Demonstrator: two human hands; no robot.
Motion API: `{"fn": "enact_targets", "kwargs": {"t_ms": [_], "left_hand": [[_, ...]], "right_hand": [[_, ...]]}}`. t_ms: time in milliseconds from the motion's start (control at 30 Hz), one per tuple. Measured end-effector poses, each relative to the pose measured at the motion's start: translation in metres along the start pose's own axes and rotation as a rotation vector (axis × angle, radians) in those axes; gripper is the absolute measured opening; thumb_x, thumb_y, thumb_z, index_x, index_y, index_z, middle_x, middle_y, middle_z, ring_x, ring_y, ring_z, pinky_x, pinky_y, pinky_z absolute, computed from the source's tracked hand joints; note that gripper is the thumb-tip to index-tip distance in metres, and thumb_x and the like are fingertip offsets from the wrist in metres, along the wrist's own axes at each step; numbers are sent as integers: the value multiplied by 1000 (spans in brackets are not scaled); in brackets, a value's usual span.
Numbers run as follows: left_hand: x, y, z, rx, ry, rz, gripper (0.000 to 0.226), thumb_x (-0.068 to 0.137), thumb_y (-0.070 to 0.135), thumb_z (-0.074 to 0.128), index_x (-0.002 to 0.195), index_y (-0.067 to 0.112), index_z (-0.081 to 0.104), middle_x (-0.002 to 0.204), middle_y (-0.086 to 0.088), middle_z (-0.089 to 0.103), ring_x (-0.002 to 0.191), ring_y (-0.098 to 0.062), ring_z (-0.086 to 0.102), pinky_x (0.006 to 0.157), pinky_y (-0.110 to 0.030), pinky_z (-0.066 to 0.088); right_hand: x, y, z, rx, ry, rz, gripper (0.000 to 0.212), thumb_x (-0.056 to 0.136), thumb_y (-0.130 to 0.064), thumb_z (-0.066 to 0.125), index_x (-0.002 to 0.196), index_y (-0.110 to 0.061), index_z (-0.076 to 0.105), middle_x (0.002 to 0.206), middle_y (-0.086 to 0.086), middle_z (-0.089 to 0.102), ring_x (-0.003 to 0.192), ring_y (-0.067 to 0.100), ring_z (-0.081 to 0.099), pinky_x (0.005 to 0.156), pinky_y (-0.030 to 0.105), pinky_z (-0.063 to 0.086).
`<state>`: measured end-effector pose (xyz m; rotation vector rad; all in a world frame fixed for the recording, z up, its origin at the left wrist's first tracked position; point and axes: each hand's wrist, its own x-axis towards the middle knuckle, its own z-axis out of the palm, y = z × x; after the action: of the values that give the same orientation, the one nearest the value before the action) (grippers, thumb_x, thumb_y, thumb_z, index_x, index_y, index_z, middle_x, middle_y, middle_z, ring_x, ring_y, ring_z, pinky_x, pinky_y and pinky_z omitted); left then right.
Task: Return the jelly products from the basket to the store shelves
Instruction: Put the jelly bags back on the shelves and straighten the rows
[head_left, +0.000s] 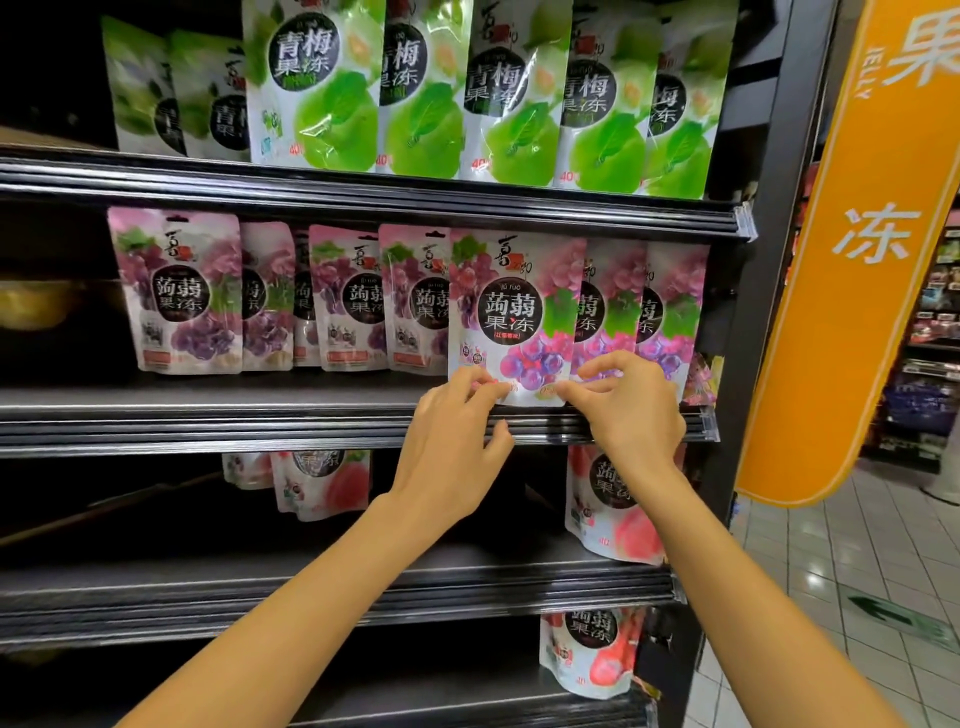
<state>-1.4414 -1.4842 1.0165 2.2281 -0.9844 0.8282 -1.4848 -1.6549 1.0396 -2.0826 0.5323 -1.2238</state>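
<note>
Dark store shelves (260, 421) fill the view, with a tiled floor (857, 561) and an orange sign (852, 249) noted at the right. A grape jelly pouch (511, 312) is found standing upright at the front edge of the middle shelf, toward its right end. It is set just ahead of a row of purple pouches (353, 301) of the same kind. Its bottom left corner is held by the curled fingertips of the left hand (452, 431), whose thumb is seen lower, by the shelf edge. Its bottom right corner is pinched by the right hand (631, 415), thumb and curled fingers closed on it. Both forearms are extended up from the near side. Green pouches (332, 104) are lined up on the shelf above. Pink pouches (613, 499) are observed on the two shelves below, mostly at the right.
</note>
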Motion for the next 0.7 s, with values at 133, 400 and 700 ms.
{"fn": "enact_targets", "kwargs": {"t_ms": [133,400,700], "left_hand": [[0,3,2,16,17,21,39,94,23,56,133,19,57,128,4,52,116,-20,50,107,-30,29],[-7,-2,-1,-46,70,54,34,94,21,56,127,21,61,129,6,55,123,-15,47,110,-28,26],[-88,-39,-25,-416,252,-127,21,91,10,53,93,22,70,87,18,60,80,-9,55,70,-13,39]], "right_hand": [[1,0,-1,-19,16,17,28,72,-54,78,79,-32,63,65,-19,65,70,3,60,55,21,24],[-15,2,-4,1,48,-87,19,81,-50,72,82,-34,62,73,-21,64,73,-1,59,57,20,30],[-91,-10,24,422,-156,-73,14,92,-33,61,82,-26,67,68,-13,72,65,-2,63,64,22,46]]}}
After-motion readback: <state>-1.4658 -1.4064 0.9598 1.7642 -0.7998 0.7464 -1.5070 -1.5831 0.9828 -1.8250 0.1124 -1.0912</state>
